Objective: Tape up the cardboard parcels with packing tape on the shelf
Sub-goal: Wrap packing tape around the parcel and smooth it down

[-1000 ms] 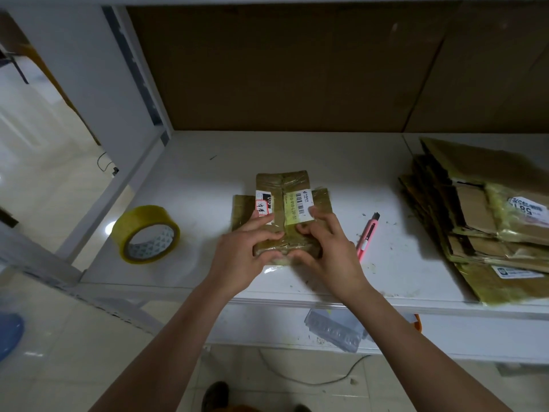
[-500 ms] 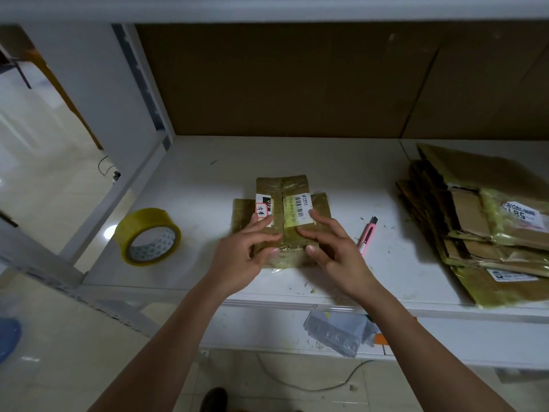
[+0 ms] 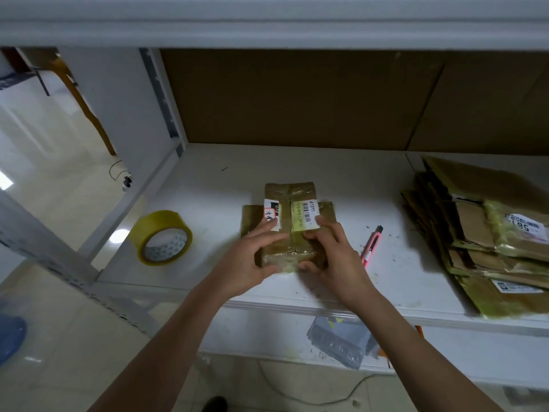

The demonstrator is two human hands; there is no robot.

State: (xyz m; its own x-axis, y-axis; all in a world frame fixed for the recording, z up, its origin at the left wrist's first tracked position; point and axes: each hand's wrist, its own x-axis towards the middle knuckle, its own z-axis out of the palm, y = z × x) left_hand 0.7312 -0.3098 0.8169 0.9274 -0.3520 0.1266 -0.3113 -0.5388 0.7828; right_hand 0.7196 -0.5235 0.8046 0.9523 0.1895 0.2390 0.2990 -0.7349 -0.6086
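At frame centre the parcel (image 3: 289,224), long axis running up-frame, is gripped at its near end by the left hand (image 3: 252,263) and right hand (image 3: 332,257); the tape roll (image 3: 162,237) lies left, nearer the left hand.

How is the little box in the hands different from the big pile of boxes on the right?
The small parcel sits mid-shelf, held by the left hand and right hand; the stack of parcels lies untouched on the right. The small parcel is compact; the stack's are broad and flat. Both are brown cardboard with white labels.
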